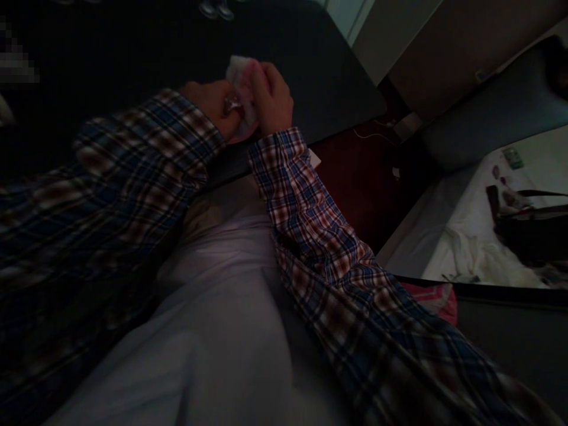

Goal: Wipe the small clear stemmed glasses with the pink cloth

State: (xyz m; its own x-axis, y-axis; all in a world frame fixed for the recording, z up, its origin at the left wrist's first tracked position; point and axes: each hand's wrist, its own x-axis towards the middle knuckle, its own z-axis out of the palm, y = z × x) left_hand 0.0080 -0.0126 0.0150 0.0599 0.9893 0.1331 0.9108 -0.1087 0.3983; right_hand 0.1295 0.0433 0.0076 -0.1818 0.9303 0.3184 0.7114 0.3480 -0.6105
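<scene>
1. Pink and white, a bunched cloth is sitting between both hands at the upper centre of the frame, over the dark table; whether it is touching the tabletop, I cannot tell.
2. The right hand is gripping the cloth, its fingers curling around the folds. The fabric is hiding most of the fingertips, so their pressure is not showing.
3. The left hand is holding a small shiny object against the cloth, its thumb lying alongside; the undersides of these fingers are not showing.
4. The shiny object is looking smooth, and only a little of it is showing. If the left pinch is too light, or the cloth is pulling unevenly, the piece could be twisting loose.
5. Both hands are working close to the table's near edge. Anything slipping there could be falling onto the pale trousers at the lower centre, or the reddish floor right of centre.
6. A fold of cloth is hanging below the left thumb; it could be bunching under the fingers and spoiling the grip.
7. Two spoon-like pieces are lying at the top edge of the frame; a careless forward reach could be knocking them.
8. Dim light is blurring the contacts, so a poor hold could be going unnoticed.
</scene>
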